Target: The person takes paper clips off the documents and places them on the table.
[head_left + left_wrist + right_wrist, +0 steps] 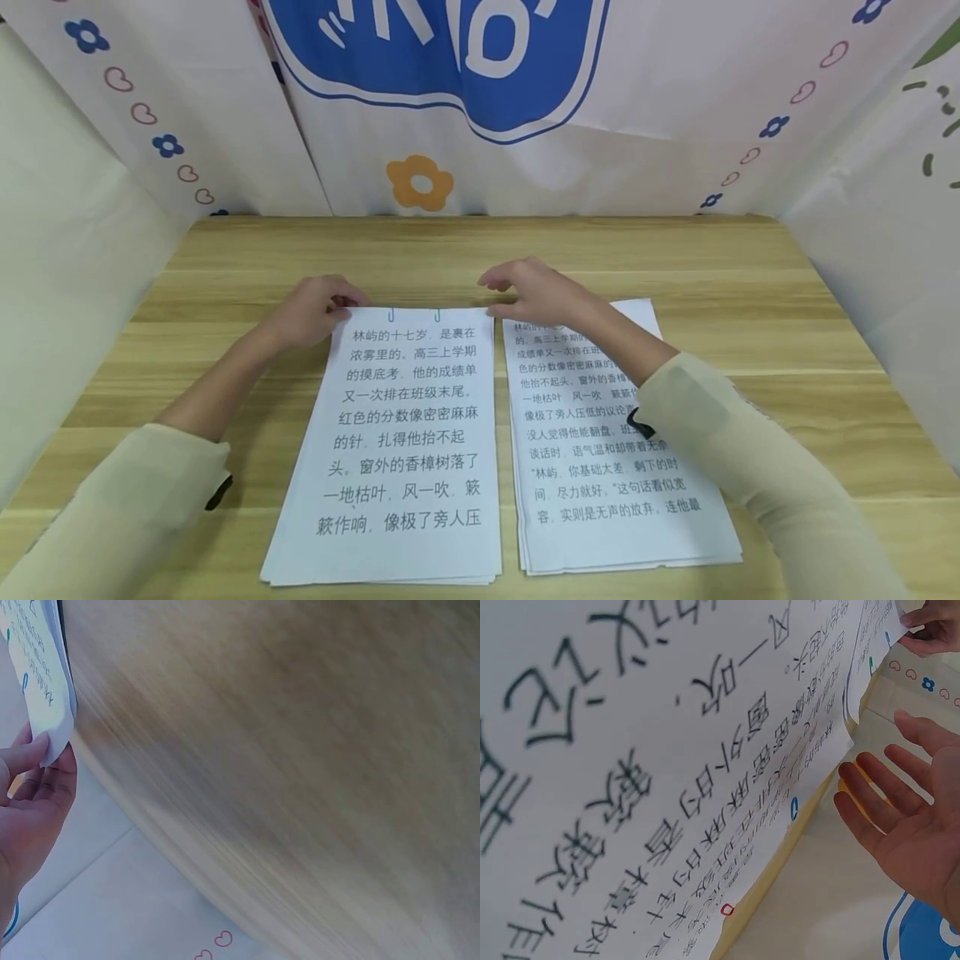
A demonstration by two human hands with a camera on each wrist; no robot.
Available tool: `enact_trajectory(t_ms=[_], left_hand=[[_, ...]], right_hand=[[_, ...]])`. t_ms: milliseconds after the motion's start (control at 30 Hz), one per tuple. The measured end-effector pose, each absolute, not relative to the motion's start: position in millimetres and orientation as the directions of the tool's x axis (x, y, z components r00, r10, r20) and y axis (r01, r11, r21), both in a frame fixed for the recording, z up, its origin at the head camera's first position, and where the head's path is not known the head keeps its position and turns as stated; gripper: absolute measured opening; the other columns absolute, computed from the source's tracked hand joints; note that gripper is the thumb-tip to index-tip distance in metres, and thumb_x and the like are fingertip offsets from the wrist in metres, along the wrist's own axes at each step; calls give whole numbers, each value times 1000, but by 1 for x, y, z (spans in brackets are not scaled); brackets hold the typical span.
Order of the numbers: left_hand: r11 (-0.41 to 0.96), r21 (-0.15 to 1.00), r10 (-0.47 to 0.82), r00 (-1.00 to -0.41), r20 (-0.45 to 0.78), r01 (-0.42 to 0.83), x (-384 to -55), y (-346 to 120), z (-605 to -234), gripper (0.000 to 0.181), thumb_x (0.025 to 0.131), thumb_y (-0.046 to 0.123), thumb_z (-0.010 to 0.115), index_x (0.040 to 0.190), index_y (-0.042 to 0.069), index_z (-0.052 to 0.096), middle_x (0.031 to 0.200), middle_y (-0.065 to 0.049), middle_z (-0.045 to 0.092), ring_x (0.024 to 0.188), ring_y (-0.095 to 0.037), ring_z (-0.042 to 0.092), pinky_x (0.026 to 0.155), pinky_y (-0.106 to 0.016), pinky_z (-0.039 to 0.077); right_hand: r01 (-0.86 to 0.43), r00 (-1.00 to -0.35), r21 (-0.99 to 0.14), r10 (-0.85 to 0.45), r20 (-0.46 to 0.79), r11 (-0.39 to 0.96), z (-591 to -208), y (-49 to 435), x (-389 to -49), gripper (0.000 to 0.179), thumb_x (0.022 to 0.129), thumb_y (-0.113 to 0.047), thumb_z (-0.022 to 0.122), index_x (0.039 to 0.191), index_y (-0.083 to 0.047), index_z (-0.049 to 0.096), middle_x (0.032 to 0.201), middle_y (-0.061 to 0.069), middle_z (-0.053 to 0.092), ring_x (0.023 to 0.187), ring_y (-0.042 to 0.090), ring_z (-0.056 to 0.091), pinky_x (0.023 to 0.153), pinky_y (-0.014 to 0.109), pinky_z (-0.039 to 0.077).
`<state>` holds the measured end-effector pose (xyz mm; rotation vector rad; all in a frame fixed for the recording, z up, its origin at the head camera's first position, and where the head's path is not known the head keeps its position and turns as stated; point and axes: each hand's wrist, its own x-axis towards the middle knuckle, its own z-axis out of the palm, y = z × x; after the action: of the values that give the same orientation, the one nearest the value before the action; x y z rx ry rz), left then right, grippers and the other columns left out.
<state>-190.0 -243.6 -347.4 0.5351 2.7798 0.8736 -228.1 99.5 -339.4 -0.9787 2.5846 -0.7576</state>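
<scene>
My left hand (315, 310) pinches the top left corner of the left paper stack (405, 558) between thumb and fingers; the left wrist view shows the thumb (30, 755) on top of the sheets. Large printed Chinese text covers this stack. A blue paper clip (391, 315) and a green paper clip (438, 316) grip its top edge. My right hand (536, 292) is at that stack's top right corner, thumb at the edge, its fingers extended and holding nothing. Beneath the right forearm lies the right paper stack (600, 546), with smaller print.
On the right stack's top edge are another blue clip (794, 808) and a red clip (727, 909). Both stacks lie side by side on a wood-grain table (750, 275). A white cloth (225, 67) with blue and orange flower prints hangs behind the table.
</scene>
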Motion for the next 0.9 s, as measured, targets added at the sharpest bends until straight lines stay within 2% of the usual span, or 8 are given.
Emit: enact_trajectory(t_ms=[233,400,600,900], left_hand=[[746,604,382,-923,-44,281,-189,-246,-348,24,96,-16,54,116,-13,67,110,-26,65,104,-38,62,91,-51,53],[733,619,376,-926,-22,283,-187,-248,-347,23,97,-16,52,114,-13,67,110,-26,65,103,-37,61,90,-50,53],[730,621,367,-930,-5,285,-186,-250,-346,22,97,-16,52,113,-12,67,110,-26,65,103,-37,60,89,-51,53],[742,624,333,-942,-24,246,-185,-250,-344,22,99,-14,50,115,-11,66,112,-25,64,105,-37,58,92,-52,52]], right_hand=[[-533,-729,-581,-683,-55,616,-342,89,-231,34,96,-7,72,129,2,68,124,16,71,106,24,70,97,33,56],[-536,-729,-579,-683,-50,614,-344,83,-231,32,95,-4,72,127,1,69,120,14,72,105,23,69,95,32,56],[-516,-740,-597,-671,-51,614,-345,78,-229,22,95,2,70,116,-2,74,104,9,74,97,21,67,89,30,55],[-461,-763,-682,-646,-23,568,-349,77,-233,17,94,8,67,107,0,75,98,10,73,95,22,67,90,31,55]])
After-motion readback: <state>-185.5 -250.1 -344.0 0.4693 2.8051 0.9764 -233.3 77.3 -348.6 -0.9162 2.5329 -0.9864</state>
